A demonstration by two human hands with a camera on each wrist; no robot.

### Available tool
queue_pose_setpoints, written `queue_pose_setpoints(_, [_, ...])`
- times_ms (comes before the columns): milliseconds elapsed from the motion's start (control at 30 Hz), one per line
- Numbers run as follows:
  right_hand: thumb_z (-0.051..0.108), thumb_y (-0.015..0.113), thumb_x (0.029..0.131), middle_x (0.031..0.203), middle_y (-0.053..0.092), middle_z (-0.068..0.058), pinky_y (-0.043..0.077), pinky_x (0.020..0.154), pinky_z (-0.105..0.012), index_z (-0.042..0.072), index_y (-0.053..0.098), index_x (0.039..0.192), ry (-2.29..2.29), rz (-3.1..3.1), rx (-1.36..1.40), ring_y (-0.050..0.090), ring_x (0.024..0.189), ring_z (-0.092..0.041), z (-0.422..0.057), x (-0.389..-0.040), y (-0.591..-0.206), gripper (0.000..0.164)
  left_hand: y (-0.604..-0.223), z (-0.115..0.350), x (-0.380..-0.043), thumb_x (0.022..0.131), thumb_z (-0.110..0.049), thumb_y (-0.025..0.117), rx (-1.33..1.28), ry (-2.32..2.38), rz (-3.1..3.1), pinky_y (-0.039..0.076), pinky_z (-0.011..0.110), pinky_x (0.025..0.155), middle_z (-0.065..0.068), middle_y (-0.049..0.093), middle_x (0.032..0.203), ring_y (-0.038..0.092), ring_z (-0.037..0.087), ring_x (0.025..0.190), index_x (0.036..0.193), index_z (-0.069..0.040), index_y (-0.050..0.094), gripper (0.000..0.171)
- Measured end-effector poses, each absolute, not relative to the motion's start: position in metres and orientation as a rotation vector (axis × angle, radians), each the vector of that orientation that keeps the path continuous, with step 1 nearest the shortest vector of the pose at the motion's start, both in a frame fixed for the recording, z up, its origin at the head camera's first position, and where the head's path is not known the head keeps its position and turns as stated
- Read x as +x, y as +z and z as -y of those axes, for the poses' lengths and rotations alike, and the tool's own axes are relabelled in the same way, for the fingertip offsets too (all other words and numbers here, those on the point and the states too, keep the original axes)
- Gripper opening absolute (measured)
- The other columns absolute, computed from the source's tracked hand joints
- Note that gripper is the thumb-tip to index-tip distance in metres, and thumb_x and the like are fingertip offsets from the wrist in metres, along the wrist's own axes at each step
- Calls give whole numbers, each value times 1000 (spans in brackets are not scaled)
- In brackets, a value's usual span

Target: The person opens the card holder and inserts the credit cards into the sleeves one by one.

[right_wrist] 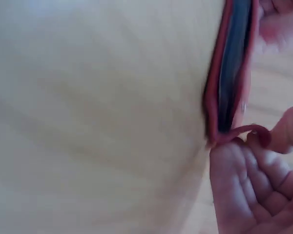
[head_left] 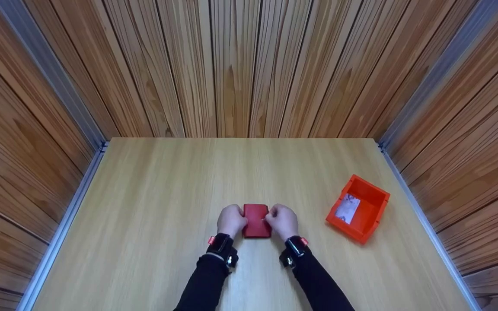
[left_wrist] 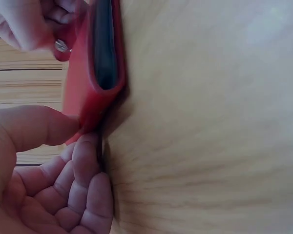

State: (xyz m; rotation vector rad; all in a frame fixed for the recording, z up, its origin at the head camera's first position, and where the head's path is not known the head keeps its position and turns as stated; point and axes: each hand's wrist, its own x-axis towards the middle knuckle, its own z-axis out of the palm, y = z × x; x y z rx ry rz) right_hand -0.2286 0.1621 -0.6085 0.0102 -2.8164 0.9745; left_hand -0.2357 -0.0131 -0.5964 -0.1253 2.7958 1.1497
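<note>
A red wallet point(head_left: 256, 221) lies on the table in front of the person, its dark inside showing at the near edge in both wrist views. The left hand point(head_left: 231, 220) pinches its left side between thumb and fingers, at the folded edge in the left wrist view. On the opposite side, the right hand point(head_left: 283, 221) pinches a short red strap point(right_wrist: 261, 134) that is lifted off the wallet. A metal snap point(left_wrist: 61, 45) shows on this strap, close to the right thumb.
To the right stands an orange-red box point(head_left: 345, 231), turned at an angle, with a printed card point(head_left: 347, 208) inside. Wood-panelled walls point(head_left: 231, 69) enclose the light wooden table point(head_left: 154, 185) at the back and both sides, with metal rails point(head_left: 65, 226) along the side edges.
</note>
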Motion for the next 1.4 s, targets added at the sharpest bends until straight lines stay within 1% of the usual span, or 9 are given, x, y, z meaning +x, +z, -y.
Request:
queue_pose_setpoints(100, [9,69,75,65,55,5,45,64,-34,14,58,69,1036,2833,-47,52,64,-15,-165,-230,-608,13,-595,13,-235,75,-7,75,-142,1149,-2796,42,34,60,0,57,70,53,19,66,72,-10,59,17])
queue_pose_setpoints(267, [10,68,75,67,56,5,45,65,-34,14,58,71,1050,2828,-37,52,64,-15,-169,-231,-609,11,-596,13,-235,75,-8,75,-152,1173,-2784,42,34,60,0,57,70,53,19,66,73,-10,59,17])
queue_pose_setpoints(467, [10,66,77,70,58,2,45,65,-34,11,59,74,1127,2814,-58,54,64,-16,-174,-229,-609,8,-599,12,-237,75,-8,76,-158,1175,-2782,43,34,61,0,59,71,53,18,67,73,-10,61,15])
queue_pose_setpoints(633, [11,67,80,72,59,1,46,67,-35,10,61,78,1126,2804,-75,55,69,-17,-180,-227,-605,6,-599,13,-237,76,-8,75,-140,1166,-2789,46,35,63,1,61,73,55,19,69,75,-9,62,12])
queue_pose_setpoints(733, [7,66,80,73,58,0,47,67,-37,7,63,83,1067,2798,-20,55,70,-18,-184,-227,-604,4,-598,13,-236,75,-8,74,-150,1172,-2793,46,35,64,1,60,73,55,19,69,74,-9,62,13])
queue_pose_setpoints(900, [0,66,80,77,58,-1,48,70,-39,4,64,90,1034,2780,64,56,74,-19,-189,-226,-603,11,-597,13,-234,74,-8,73,-158,1180,-2792,44,34,62,0,58,70,54,18,67,72,-10,59,14])
queue_pose_setpoints(1100, [3,68,84,77,59,-3,49,69,-39,4,63,85,1020,2785,63,57,73,-21,-191,-226,-601,5,-601,13,-237,74,-7,76,-129,1187,-2796,46,36,64,2,61,73,55,20,69,75,-9,61,14])
queue_pose_setpoints(1300, [2,67,84,75,62,-5,50,69,-41,2,63,82,994,2844,-13,59,71,-23,-193,-229,-600,4,-600,12,-236,75,-7,76,-143,1194,-2780,45,35,64,1,60,73,54,19,68,75,-9,61,16])
queue_pose_setpoints(1400, [3,68,84,74,63,-5,49,70,-41,2,63,80,989,2890,-63,60,72,-24,-195,-231,-601,6,-599,12,-236,75,-7,76,-150,1194,-2775,44,34,63,1,59,73,54,19,68,75,-9,60,16])
